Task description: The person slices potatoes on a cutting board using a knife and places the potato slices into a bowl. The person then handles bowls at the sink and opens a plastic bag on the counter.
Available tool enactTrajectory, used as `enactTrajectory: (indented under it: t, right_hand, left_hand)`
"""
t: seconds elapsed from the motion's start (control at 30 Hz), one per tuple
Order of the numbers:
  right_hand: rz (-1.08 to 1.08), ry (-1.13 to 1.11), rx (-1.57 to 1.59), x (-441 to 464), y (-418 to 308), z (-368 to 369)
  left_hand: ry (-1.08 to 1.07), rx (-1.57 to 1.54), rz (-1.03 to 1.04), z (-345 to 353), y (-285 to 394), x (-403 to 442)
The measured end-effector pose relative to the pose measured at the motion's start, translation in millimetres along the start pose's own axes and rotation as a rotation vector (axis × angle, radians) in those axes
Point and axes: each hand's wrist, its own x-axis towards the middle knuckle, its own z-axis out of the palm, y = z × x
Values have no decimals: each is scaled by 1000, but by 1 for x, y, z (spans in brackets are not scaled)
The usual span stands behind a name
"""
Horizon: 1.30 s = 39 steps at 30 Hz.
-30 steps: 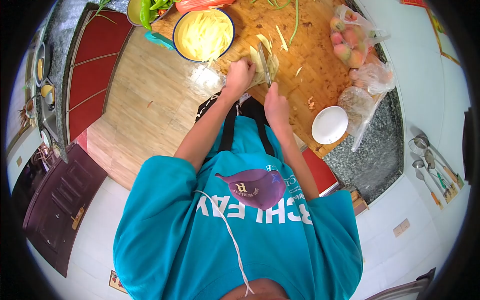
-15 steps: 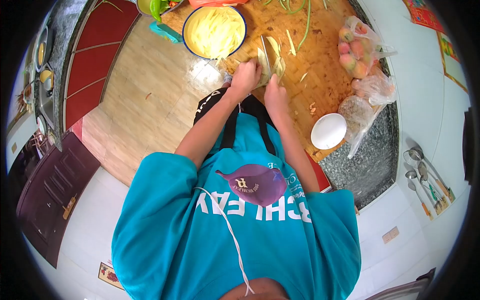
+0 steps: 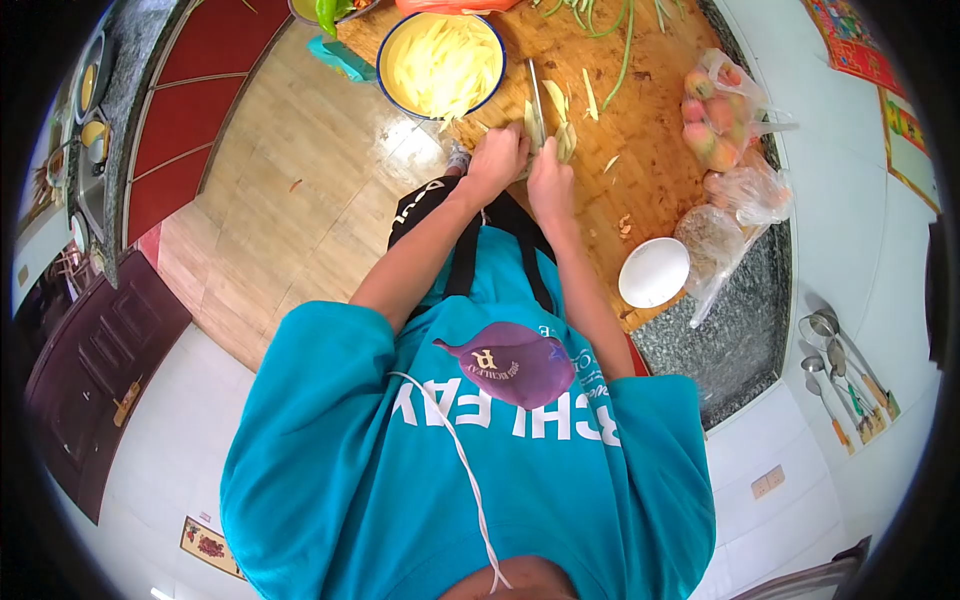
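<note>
My right hand [image 3: 551, 182] is closed around the handle of a kitchen knife [image 3: 537, 92], its blade pointing away from me over the wooden board [image 3: 650, 150]. Close beside it, my left hand [image 3: 499, 158] is closed with bent fingertips on pale vegetable slices [image 3: 528, 118] at the blade's left side. More pale slices [image 3: 566, 138] lie just right of the knife. The bottoms of the slices under my left fingers are hidden. Beyond my left hand stands a blue-rimmed bowl [image 3: 383, 58] heaped with pale yellow strips [image 3: 445, 68].
To the right are a bag of peach-like fruit [image 3: 716, 115], another clear plastic bag [image 3: 712, 238] and a white bowl [image 3: 654, 272]. Green stems [image 3: 627, 55] lie at the back. A teal packet [image 3: 340, 60] sits left of the strips. Ladles and spatulas [image 3: 845, 370] hang at far right.
The knife and my right hand have shifted slightly left, closer to my left hand. My left hand still presses on the slices. The whole view has moved a little.
</note>
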Motion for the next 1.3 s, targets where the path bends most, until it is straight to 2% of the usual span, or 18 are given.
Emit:
enactTrajectory:
  t: [0.1,0.2,0.43,0.73,0.93,1.07,1.13,1.3]
  right_hand:
    - [82,-47,-19,-21,-6,-21]
    - [45,-61,-51,-39,-3,-22]
    - [-25,25,28,7,-7,-6]
    - [112,-81,-17,-28,-10,-14]
    - [46,30,16,13,-16,0]
    - [48,57,12,-12,-20,-15]
    - [-25,69,53,-23,-17,-20]
    - [49,6,13,-33,-14,-18]
  left_hand:
    - [32,-68,52,-3,2,-1]
    - [17,-41,16,-5,5,-1]
    - [-17,-40,6,-8,6,-4]
    - [4,-28,6,-5,3,-1]
    - [-8,-61,17,-6,4,-3]
    - [-14,-52,11,-8,6,-3]
    - [-7,-53,7,-8,7,-1]
    - [-3,-67,6,-7,5,-1]
